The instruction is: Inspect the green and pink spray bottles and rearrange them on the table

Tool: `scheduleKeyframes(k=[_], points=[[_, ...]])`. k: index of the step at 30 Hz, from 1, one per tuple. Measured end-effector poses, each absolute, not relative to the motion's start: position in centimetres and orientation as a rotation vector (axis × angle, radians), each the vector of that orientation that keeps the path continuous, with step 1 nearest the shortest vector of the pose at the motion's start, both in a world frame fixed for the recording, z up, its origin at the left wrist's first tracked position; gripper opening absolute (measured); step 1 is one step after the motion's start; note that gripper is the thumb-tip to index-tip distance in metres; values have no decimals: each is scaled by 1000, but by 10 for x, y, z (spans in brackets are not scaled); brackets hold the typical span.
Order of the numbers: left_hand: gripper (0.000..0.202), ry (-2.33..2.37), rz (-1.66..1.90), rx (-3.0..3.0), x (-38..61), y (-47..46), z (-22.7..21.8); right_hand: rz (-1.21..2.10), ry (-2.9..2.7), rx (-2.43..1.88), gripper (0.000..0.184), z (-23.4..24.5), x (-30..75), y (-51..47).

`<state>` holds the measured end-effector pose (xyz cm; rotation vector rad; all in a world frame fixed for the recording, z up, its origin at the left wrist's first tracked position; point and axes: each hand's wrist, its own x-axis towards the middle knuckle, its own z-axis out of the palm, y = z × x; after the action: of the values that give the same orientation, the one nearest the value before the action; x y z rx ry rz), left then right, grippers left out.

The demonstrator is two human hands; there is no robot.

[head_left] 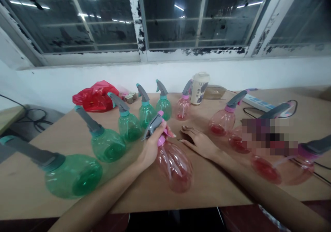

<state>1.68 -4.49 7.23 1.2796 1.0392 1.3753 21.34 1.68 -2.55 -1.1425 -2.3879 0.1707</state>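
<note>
My left hand (152, 145) is shut around the grey-and-pink trigger head of a pink plastic spray bottle (174, 166), whose body lies tilted on the table towards me. My right hand (198, 142) rests palm down on the wooden table (207, 183), fingers spread, holding nothing, just right of that bottle. Several green spray bottles (106, 145) fan out on the left, and several pink ones (222, 121) on the right. A pixelated patch (269, 137) hides part of the right-hand bottles.
A red plastic bag (95, 97) and small blocks sit at the far left of the table. A paper cup (199, 88), a cardboard packet, a white power strip (258, 104) and black cables lie along the back. A white wall and a paint-worn window rise behind.
</note>
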Motion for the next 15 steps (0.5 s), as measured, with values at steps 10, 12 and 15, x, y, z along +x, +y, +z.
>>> scheduleKeyframes(k=[10, 12, 15], points=[[39, 777, 1152, 853, 30, -37, 44, 216, -2372, -1133, 41, -25, 224, 21], [39, 743, 1136, 838, 29, -36, 42, 220, -2373, -1126, 41, -25, 225, 21], [39, 723, 1114, 837, 28, -36, 41, 232, -2365, -1125, 41, -26, 226, 21]])
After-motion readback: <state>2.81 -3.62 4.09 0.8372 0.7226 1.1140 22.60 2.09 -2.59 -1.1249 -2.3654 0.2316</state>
